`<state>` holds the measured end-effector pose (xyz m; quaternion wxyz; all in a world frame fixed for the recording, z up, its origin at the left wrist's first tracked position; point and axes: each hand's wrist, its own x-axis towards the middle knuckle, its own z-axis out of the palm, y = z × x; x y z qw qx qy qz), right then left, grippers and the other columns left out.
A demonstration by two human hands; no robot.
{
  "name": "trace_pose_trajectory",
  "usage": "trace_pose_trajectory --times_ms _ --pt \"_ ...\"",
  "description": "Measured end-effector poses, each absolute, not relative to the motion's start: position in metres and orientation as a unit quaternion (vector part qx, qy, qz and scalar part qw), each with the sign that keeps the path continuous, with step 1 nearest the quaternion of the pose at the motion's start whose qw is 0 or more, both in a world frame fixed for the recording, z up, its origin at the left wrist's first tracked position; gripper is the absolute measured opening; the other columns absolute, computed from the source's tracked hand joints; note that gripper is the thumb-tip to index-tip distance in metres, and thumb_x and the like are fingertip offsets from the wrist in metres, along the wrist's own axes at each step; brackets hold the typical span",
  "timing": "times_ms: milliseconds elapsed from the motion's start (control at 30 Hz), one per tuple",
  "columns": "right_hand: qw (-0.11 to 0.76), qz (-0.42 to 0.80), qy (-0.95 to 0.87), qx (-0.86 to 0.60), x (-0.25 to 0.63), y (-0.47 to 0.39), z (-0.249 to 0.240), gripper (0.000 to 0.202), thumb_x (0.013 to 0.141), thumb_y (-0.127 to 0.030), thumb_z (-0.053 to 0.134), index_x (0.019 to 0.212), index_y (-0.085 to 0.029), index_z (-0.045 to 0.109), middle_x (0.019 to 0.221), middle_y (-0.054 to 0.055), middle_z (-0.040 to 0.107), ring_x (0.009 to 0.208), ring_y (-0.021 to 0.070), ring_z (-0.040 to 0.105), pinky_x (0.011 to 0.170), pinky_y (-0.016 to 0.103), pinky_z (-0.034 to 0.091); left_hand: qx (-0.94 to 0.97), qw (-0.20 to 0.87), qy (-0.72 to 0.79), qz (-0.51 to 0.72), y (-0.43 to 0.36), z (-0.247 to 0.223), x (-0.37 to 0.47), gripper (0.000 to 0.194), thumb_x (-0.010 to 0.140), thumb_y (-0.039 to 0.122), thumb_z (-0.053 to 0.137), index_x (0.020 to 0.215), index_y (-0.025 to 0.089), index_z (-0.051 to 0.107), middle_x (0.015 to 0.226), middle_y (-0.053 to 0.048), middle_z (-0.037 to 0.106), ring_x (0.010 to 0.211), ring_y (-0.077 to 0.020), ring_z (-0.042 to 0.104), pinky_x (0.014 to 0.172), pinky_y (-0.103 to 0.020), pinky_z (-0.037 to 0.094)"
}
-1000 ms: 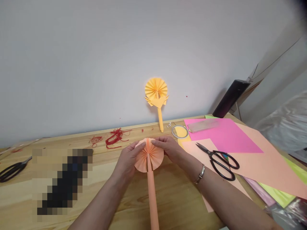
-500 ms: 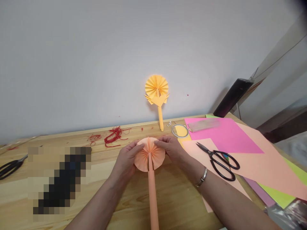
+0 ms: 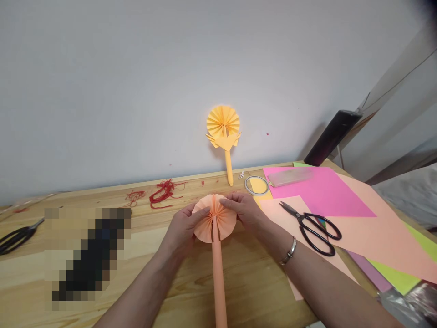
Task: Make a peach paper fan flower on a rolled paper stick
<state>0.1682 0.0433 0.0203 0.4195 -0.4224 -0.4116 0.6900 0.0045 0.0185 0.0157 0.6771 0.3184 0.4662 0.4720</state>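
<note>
A peach pleated paper fan (image 3: pixel 225 230) is spread into a near-full circle on top of a rolled peach paper stick (image 3: pixel 218 278) that runs down toward me. My left hand (image 3: pixel 182 228) pinches the fan's left side, thumb on the pleats near the centre. On the right side, my right hand (image 3: pixel 244 212) grips the fan with its thumb close to the top pleats. The fingers behind the paper are hidden. A finished-looking yellow paper fan (image 3: pixel 223 120) on a yellow stick leans against the wall behind.
Black-handled scissors (image 3: pixel 316 228) lie on peach paper at right, near pink paper (image 3: pixel 337 191), a tape roll (image 3: pixel 256 186) and a clear packet (image 3: pixel 290 176). Red thread (image 3: pixel 164 193), a blurred dark object (image 3: pixel 92 259) and other scissors (image 3: pixel 20 237) are at left. A black roll (image 3: pixel 332 136) leans back right.
My left thumb has moved slightly inward toward the fan's centre. The fan has shifted a little to the right. The camera view has moved slightly.
</note>
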Motion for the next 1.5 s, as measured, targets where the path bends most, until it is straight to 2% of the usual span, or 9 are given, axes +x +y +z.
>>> trace_pose_trajectory --times_ms 167,433,700,1000,1300,1500 --pt "0.398 0.731 -0.415 -0.368 0.168 0.044 0.022 0.031 0.066 -0.039 0.072 0.08 -0.012 0.069 0.08 0.007 0.068 0.073 0.0181 0.061 0.068 0.029 0.045 0.322 0.69 0.449 0.468 0.017 0.017 0.007 0.031 0.065 0.029 0.074 0.091 0.012 0.069 0.082 -0.01 0.072 0.075 -0.0233 0.066 0.069 -0.032 0.048" --pt "0.409 0.691 -0.447 -0.395 0.165 0.046 0.018 0.024 0.065 -0.035 0.071 0.074 -0.013 0.07 0.074 0.004 0.066 0.068 0.0176 0.059 0.064 0.028 0.045 0.32 0.676 0.435 0.501 0.025 0.027 0.012 0.037 0.062 0.03 0.075 0.094 0.012 0.07 0.08 -0.01 0.072 0.071 -0.0231 0.066 0.065 -0.032 0.048" --pt "0.421 0.685 -0.416 -0.424 0.164 0.046 0.026 0.025 0.061 -0.034 0.073 0.069 -0.011 0.066 0.07 0.005 0.065 0.066 0.0162 0.057 0.063 0.028 0.044 0.313 0.662 0.453 0.509 0.028 0.025 0.013 0.022 0.062 0.027 0.075 0.076 0.013 0.067 0.067 -0.004 0.069 0.058 -0.0162 0.061 0.06 -0.029 0.046" --pt "0.431 0.669 -0.428 -0.429 0.163 0.045 0.026 0.024 0.06 -0.035 0.069 0.062 -0.013 0.061 0.063 0.003 0.06 0.062 0.0154 0.054 0.059 0.027 0.039 0.306 0.673 0.436 0.512 0.027 0.027 0.014 0.02 0.061 0.028 0.075 0.071 0.014 0.065 0.065 -0.003 0.068 0.061 -0.0191 0.063 0.059 -0.03 0.045" --pt "0.424 0.689 -0.41 -0.422 0.164 0.046 0.026 0.017 0.058 -0.029 0.065 0.056 -0.014 0.057 0.054 -0.001 0.051 0.051 0.0101 0.044 0.05 0.023 0.029 0.304 0.671 0.442 0.511 0.028 0.029 0.012 0.021 0.06 0.024 0.075 0.072 0.011 0.065 0.063 -0.002 0.065 0.057 -0.0155 0.06 0.06 -0.029 0.046" --pt "0.427 0.694 -0.406 -0.414 0.166 0.047 0.024 0.015 0.06 -0.026 0.065 0.055 -0.014 0.056 0.051 -0.003 0.048 0.048 0.0085 0.041 0.049 0.023 0.027 0.302 0.666 0.443 0.518 0.028 0.027 0.011 0.019 0.061 0.022 0.074 0.071 0.011 0.064 0.06 0.0 0.061 0.056 -0.0137 0.058 0.058 -0.027 0.045"
